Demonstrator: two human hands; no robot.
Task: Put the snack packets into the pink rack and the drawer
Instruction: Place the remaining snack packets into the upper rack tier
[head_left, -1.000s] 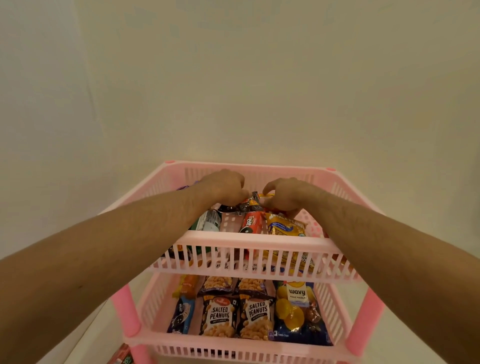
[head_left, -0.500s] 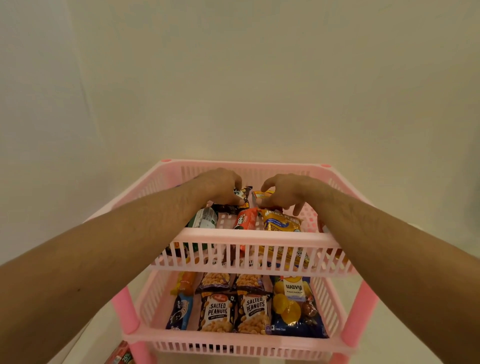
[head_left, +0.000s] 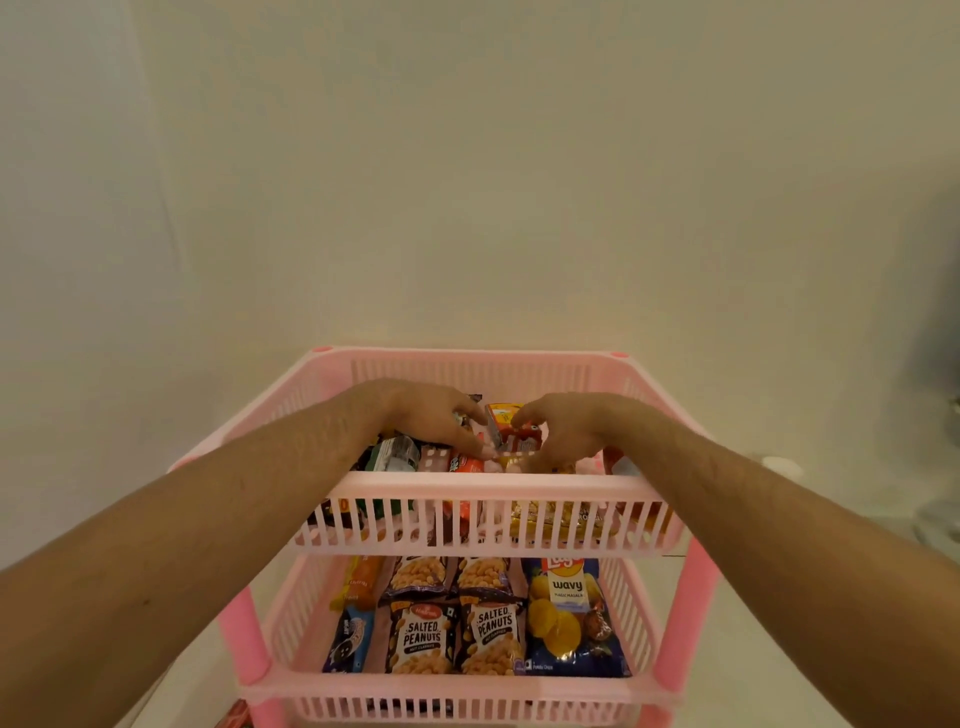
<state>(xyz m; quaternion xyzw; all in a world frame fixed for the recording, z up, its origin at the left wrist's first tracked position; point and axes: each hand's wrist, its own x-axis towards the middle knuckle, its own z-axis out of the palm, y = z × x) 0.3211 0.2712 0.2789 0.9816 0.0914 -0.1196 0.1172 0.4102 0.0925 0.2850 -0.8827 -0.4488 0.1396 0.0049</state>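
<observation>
The pink rack stands in front of me against a wall, with both my arms reaching into its top tier. My right hand pinches a small orange-red packet, tilted up above the other snacks. My left hand lies just left of it, fingers stretched down and touching the packet's left edge; a dark packet peeks out behind its knuckles. Under the hands lie a green-white packet, a red packet and a yellow packet, seen through the slats. No drawer is in view.
The lower tier holds two salted peanut packets, a blue wavy chips bag, a dark blue biscuit packet and an orange packet. Pink corner posts flank it. Pale walls close in behind and on the left.
The orange-red packet now stands up between my hands in my right hand's pinch. My left hand's fingers have stretched down beside it. The view has dropped slightly toward the rack.
</observation>
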